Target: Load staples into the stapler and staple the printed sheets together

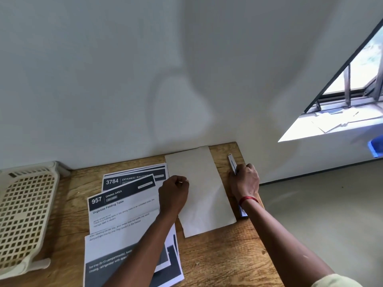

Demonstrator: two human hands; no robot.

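The stapler point(232, 164) lies opened out flat along the table's right edge, its metal end pointing to the wall and its blue end point(243, 212) showing below my wrist. My right hand point(244, 181) grips its middle. My left hand point(174, 193) is curled, pinching a small pale strip, apparently staples point(180, 182), over the blank sheet point(199, 191). Several printed sheets point(122, 206) with dark headers lie fanned out to the left, partly under my left forearm.
A cream plastic lattice tray point(24, 214) lies at the table's left end. The wooden table point(217, 262) meets the white wall at the back; its right edge drops to the floor. A window point(352, 96) is up on the right.
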